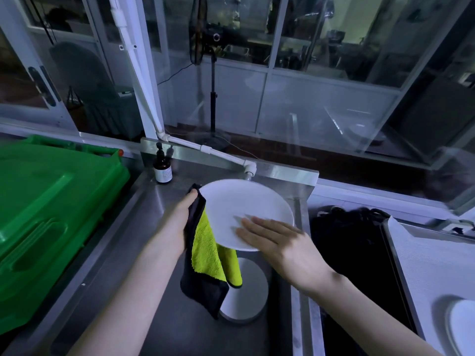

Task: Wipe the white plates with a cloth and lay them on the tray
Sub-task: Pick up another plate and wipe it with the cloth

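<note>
A white plate [244,206] is held up over the steel sink. My left hand [180,217] grips its left rim through a yellow and black cloth [205,255], which hangs down below the plate. My right hand [272,235] lies flat with spread fingers on the plate's near right face. Another white plate [246,291] rests in the sink [154,265] below, partly hidden by the cloth. On the tray [421,253] at the right lies a further white plate [462,327], cut off by the frame edge.
A green plastic bin lid [46,217] fills the left. A dark pump bottle [162,168] stands at the sink's back left corner. A white pipe and tap [249,168] ends just behind the plate. A dark gap [354,253] separates sink and tray.
</note>
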The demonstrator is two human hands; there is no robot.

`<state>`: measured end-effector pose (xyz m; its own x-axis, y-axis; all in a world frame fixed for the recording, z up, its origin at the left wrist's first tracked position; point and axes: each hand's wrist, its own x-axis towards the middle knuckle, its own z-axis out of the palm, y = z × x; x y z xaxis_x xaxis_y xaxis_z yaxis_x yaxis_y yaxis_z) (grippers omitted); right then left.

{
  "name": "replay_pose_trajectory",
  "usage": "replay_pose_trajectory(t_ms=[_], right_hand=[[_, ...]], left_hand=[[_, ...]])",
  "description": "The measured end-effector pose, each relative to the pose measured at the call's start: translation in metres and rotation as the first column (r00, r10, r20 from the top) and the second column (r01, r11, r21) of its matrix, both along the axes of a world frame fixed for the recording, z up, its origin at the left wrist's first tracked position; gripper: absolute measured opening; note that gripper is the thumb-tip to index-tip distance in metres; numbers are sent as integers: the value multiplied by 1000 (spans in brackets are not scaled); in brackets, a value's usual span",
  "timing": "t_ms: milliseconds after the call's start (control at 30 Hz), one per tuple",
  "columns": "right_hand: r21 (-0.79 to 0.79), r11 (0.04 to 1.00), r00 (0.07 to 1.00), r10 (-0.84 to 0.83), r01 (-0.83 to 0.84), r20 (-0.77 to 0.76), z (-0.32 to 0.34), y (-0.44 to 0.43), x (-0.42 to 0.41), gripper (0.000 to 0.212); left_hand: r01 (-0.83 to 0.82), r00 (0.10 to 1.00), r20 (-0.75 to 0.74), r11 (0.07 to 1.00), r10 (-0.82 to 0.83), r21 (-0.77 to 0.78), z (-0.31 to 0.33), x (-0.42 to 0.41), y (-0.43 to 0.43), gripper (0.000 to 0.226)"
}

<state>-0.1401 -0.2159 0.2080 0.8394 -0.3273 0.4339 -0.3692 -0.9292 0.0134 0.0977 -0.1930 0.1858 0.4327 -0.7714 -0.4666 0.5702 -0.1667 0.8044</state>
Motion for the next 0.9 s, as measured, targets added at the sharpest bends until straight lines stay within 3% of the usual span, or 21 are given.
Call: replay_pose_trajectory(t_ms=[67, 133, 167, 233, 300, 367, 433, 533, 567, 633, 767, 833, 900], right_hand=[[270, 957, 991, -124, 105, 57, 2, 8, 7, 42], [532, 833, 968, -233, 151, 91, 1, 14, 14, 26], [658, 743, 954, -270, 120, 131, -2, 17, 18, 14], [850, 527, 893, -373, -17, 250, -3, 21, 24, 29], [917, 370, 819, -476, -146, 322, 0, 23, 26, 46], [935, 288, 766, -547, -205, 337, 5, 20, 27, 44], [941, 244, 713, -614, -235, 338, 11, 12, 32, 39], [939, 203, 618, -711, -277, 336, 17, 0, 40, 39], [938, 185, 607, -723, -292, 331, 17, -1, 41, 40], [936, 172, 612, -718, -308, 333, 17, 1, 40, 51], [943, 224, 655, -678, -248, 333, 15, 12, 32, 53], [944, 214, 650, -685, -253, 329, 17, 11, 30, 49], [938, 202, 621, -707, -281, 338, 21, 6, 34, 50]], left_hand=[[-27, 993, -115, 1000, 25, -10, 3, -12, 0, 35], [-59, 997, -43, 997, 61, 46, 4, -31, -3, 41], [-40, 998, 44, 998, 37, 57, 2, -42, -5, 47], [14, 943, 334, 1000, -7, -18, -1, -61, -9, 49], [77, 784, 617, 976, 68, -205, -1, -68, -9, 43], [189, 660, 745, 937, 101, -294, -2, -69, -5, 44], [307, 519, 849, 905, 99, -294, -7, -75, -1, 49], [458, 233, 962, 857, 140, -236, -14, -83, 0, 54], [489, 190, 972, 846, 136, -213, -14, -81, -3, 54], [512, 206, 970, 830, 132, -221, -9, -69, -12, 52], [383, 502, 865, 898, -7, -215, -1, -45, -23, 45], [410, 449, 893, 893, -21, -186, -5, -49, -14, 49], [476, 254, 967, 865, 38, -159, -9, -63, -2, 53]])
